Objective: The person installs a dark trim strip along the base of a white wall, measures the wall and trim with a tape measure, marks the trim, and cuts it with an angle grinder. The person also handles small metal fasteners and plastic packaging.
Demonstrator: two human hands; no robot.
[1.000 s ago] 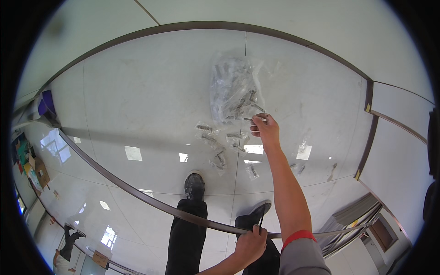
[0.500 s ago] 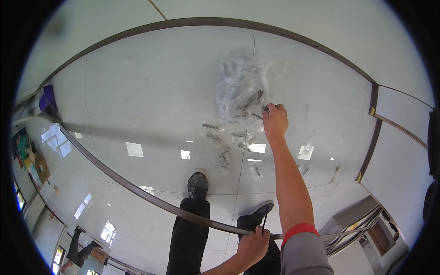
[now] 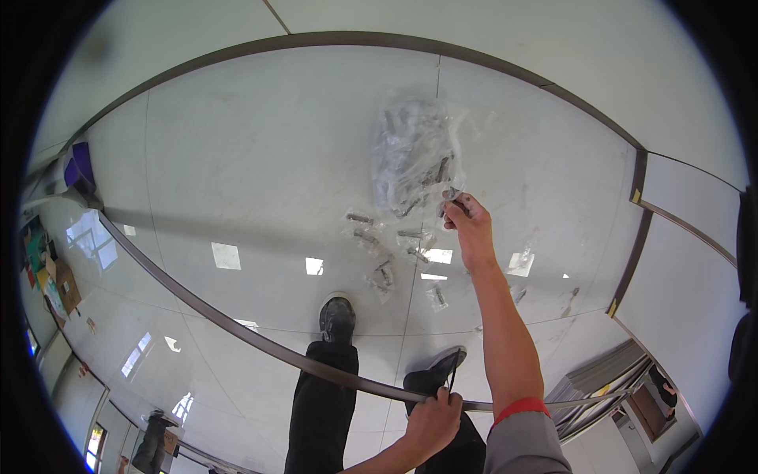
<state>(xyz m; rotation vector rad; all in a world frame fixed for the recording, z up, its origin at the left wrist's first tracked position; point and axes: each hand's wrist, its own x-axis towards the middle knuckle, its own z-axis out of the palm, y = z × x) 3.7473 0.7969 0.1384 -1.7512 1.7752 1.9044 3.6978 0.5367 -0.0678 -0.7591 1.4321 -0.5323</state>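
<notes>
My right hand (image 3: 471,227) reaches out over the floor, its fingers pinched round a small dark grey piece (image 3: 451,194) at the lower right edge of a clear plastic bag (image 3: 407,150). Crumpled and see-through, the bag holds several dark metal pieces. Small clear packets (image 3: 384,274) with dark hardware inside lie scattered nearer to me. My left hand (image 3: 436,420) is closed at a long, thin dark strip (image 3: 268,345) that spans the view in front of my legs. A thin dark rod (image 3: 452,378) sticks up from those fingers; its kind cannot be made out.
Glossy pale tiles (image 3: 237,158) make up the floor. My shoes (image 3: 338,317) stand near the packets. A stack of grey boards (image 3: 592,379) leans at the lower right, with a person (image 3: 667,391) beyond. Cardboard boxes (image 3: 65,286) and another person's leg (image 3: 152,442) show at left.
My right hand has drawn slightly down and left from the bag's edge, its fingers now pinching the small dark piece. My left hand stays at the strip. The whole view has shifted slightly.
</notes>
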